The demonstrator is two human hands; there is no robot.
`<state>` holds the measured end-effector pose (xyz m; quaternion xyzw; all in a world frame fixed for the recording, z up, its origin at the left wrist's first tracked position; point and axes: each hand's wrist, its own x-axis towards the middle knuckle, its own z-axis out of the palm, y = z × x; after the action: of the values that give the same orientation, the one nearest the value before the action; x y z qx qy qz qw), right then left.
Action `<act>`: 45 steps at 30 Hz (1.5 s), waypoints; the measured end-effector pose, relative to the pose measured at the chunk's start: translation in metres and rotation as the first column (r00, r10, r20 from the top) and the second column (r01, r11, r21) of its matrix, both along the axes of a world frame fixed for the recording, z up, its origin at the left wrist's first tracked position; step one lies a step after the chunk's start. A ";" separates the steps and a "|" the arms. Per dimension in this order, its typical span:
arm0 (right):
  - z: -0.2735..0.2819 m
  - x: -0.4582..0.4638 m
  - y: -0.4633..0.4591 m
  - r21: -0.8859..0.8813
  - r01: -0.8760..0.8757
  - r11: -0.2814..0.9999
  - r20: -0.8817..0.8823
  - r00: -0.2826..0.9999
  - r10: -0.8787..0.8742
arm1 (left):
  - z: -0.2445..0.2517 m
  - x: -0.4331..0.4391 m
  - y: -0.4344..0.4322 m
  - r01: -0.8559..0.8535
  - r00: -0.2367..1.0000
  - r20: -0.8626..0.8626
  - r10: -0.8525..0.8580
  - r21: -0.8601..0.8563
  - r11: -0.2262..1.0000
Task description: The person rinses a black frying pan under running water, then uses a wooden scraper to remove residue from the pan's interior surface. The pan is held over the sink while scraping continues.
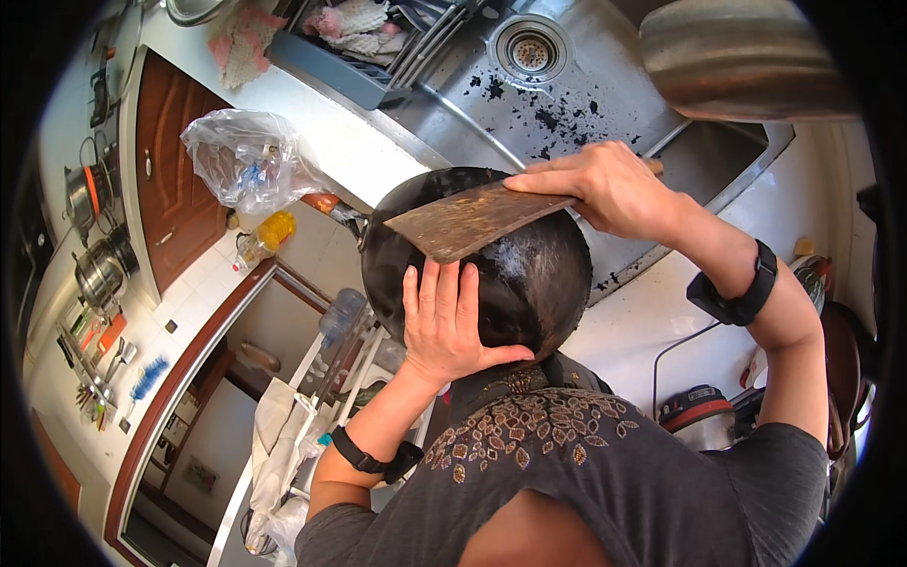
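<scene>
A blackened wok (524, 298) stands with its dark outer side towards me at the near edge of the sink, its wooden handle pointing left. My right hand (609, 188) grips a cleaver-like tool with a broad, stained rectangular blade (482, 212), which lies against or just over the wok's surface. My left hand (446, 322) rests spread on the wok, its fingertips close to the blade's lower corner. The steel sink (460, 106) holds scattered black flakes (549, 120) around and below its drain (531, 53).
A grey dish rack (333, 71) with cloths stands left of the sink. A large metal vessel (744, 64) is at the upper right. A clear plastic bag (241, 159) and a bottle of yellow oil (266, 241) are at the left. An electric appliance (698, 418) sits at the lower right.
</scene>
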<state>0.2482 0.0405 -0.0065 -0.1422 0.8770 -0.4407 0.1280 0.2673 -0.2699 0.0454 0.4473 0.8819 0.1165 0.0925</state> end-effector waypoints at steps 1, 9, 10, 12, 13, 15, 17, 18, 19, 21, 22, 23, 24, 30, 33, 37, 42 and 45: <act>0.001 0.007 0.006 -0.006 -0.002 1.000 0.008 1.000 0.002 | 0.000 0.001 -0.001 -0.009 1.000 0.013 0.009 0.001 1.000; -0.016 -0.020 -0.008 -0.037 -0.006 0.999 -0.025 1.000 0.005 | 0.003 -0.003 0.003 -0.004 0.999 0.038 0.004 0.010 1.000; -0.018 -0.026 -0.011 -0.028 -0.016 0.999 -0.013 1.000 0.015 | 0.002 -0.004 0.002 0.005 0.999 0.037 -0.005 0.006 1.000; -0.016 -0.029 -0.009 -0.028 -0.025 0.999 0.001 1.000 0.025 | 0.002 -0.004 0.000 0.016 0.999 0.039 -0.016 -0.004 1.000; -0.012 -0.024 0.000 -0.036 -0.033 0.999 0.012 0.999 0.034 | 0.002 -0.002 -0.001 0.008 0.999 0.043 -0.007 -0.010 1.000; -0.010 -0.007 0.019 -0.065 -0.040 0.997 0.049 0.998 0.043 | 0.002 -0.001 0.000 -0.003 0.999 0.049 0.003 -0.012 1.000; -0.014 0.008 0.036 -0.122 -0.040 0.992 0.100 0.994 0.053 | 0.003 -0.001 0.004 -0.030 0.999 0.044 0.030 0.004 1.000; -0.012 0.005 0.035 -0.137 -0.027 0.990 0.125 0.991 0.044 | 0.005 -0.001 0.004 -0.037 0.998 0.045 0.037 0.007 0.999; -0.014 0.001 0.031 -0.149 -0.042 0.988 0.127 0.990 0.061 | 0.004 0.000 0.003 -0.025 0.998 0.055 0.025 0.009 1.000; -0.023 -0.016 0.024 -0.170 -0.067 0.983 0.119 0.989 0.088 | 0.002 -0.001 0.001 0.004 0.998 0.065 -0.005 0.013 1.000; -0.024 -0.023 0.021 -0.154 -0.110 0.982 0.186 0.973 0.139 | 0.003 0.001 0.001 -0.013 0.998 0.058 0.013 0.007 1.000; -0.030 -0.029 0.012 -0.162 -0.109 0.981 0.165 0.977 0.135 | 0.004 0.002 0.000 -0.030 0.998 0.050 0.030 0.000 1.000; -0.037 -0.034 0.002 -0.159 -0.101 0.982 0.143 0.982 0.124 | 0.004 0.000 0.003 -0.040 0.998 0.041 0.040 0.004 0.999; -0.054 -0.025 -0.005 -0.402 0.092 0.911 0.327 0.944 0.049 | 0.005 -0.005 0.003 -0.016 1.000 0.018 0.016 0.000 1.000; -0.028 0.003 0.030 -0.306 0.076 0.949 0.465 0.882 0.079 | 0.000 0.001 -0.006 -0.017 1.000 0.002 0.017 0.027 1.000; -0.036 0.047 0.045 -0.322 -0.015 0.947 0.139 0.988 0.063 | -0.003 0.003 -0.012 -0.001 1.000 0.010 0.001 0.054 0.999; -0.031 0.023 0.030 -0.172 -0.079 0.982 -0.009 0.997 0.079 | 0.001 -0.002 -0.003 -0.010 1.000 0.025 0.010 0.022 1.000; -0.031 0.028 0.032 -0.160 -0.086 0.983 -0.016 0.996 0.085 | 0.001 0.001 -0.006 -0.030 0.999 0.020 0.030 0.023 0.999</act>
<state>0.2766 0.0724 -0.0372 -0.1915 0.8323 -0.5034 0.1308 0.2679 -0.2755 0.0461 0.4340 0.8861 0.1324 0.0943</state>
